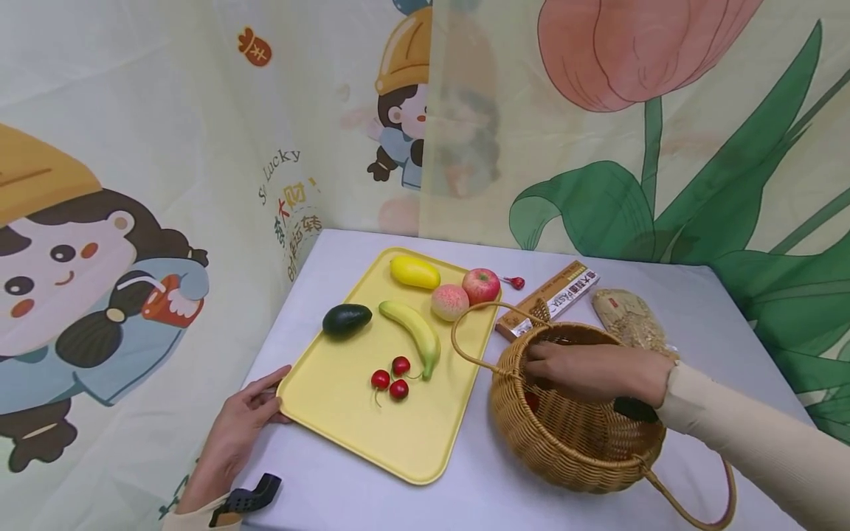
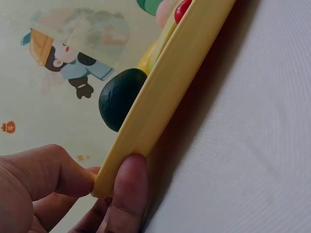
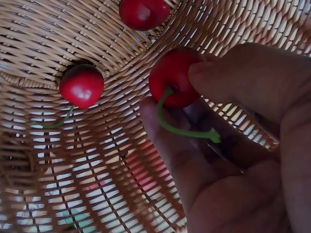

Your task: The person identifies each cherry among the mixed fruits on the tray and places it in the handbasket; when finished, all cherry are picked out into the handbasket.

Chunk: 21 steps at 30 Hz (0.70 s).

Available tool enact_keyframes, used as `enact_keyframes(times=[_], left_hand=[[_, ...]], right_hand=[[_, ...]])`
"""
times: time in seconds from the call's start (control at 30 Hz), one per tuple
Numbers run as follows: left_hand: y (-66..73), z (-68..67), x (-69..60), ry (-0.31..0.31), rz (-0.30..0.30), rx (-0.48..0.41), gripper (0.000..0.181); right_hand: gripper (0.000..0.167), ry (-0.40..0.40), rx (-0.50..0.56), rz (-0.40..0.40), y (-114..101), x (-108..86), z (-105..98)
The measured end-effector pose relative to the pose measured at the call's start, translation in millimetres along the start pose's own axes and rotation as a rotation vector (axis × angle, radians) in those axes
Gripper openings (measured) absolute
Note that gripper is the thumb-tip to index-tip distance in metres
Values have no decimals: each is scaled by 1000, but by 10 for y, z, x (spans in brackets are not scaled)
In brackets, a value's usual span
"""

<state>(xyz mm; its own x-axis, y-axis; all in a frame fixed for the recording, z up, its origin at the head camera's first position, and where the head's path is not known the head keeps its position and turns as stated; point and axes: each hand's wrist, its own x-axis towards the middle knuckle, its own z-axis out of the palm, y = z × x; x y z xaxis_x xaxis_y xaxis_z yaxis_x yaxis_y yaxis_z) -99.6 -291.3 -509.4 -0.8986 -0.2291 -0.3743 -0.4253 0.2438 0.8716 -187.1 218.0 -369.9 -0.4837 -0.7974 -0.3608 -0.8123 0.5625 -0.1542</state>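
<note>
With my right hand [image 1: 594,371] I am reaching down inside the wicker basket [image 1: 524,442], and those fingers are pinching a red cherry [image 3: 167,68], the thumb pressing one side while a finger is supporting it from below; the gap between them is only as wide as the fruit. Two more cherries [image 3: 82,87] are lying in the basket near my grasp, apart from the one I am holding. My left hand [image 1: 242,420] is gripping the near-left corner of the yellow tray [image 1: 332,413], its thumb and fingers pinching the rim from either side. On the tray three other cherries [image 1: 381,380] are sitting close to the banana [image 1: 415,332], and the avocado [image 1: 347,321] is resting by the left edge. The basket is standing on the tabletop [image 1: 398,509] just to the right of the tray. I am judging the step in hand to be the handling of a single cherry, though I cannot tell whether I am taking it up or setting it down. If I am lifting it, the next move is calling for a light, steady pinch and a path rising clear of the basket wall.
</note>
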Motion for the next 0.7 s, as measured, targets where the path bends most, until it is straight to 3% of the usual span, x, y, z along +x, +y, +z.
enact_keyframes(times=[0.17,0.27,0.43,0.57,0.7], left_hand=[[1,-3,-19,10,-9,8,59],[3,-4,-24,12,-11,17,59],[12,-6,-17,10,-8,15,59],[19,-14,-11,0,5,-3,59],[22,-3,-16,10,9,-23,58]], right_hand=[[24,25,45,-41,82,168,115],[20,21,157,-57,137,233,173],[23,-11,367,8,280,254,250],[28,-46,433,38,393,265,260],[32,-84,462,14,460,336,212]])
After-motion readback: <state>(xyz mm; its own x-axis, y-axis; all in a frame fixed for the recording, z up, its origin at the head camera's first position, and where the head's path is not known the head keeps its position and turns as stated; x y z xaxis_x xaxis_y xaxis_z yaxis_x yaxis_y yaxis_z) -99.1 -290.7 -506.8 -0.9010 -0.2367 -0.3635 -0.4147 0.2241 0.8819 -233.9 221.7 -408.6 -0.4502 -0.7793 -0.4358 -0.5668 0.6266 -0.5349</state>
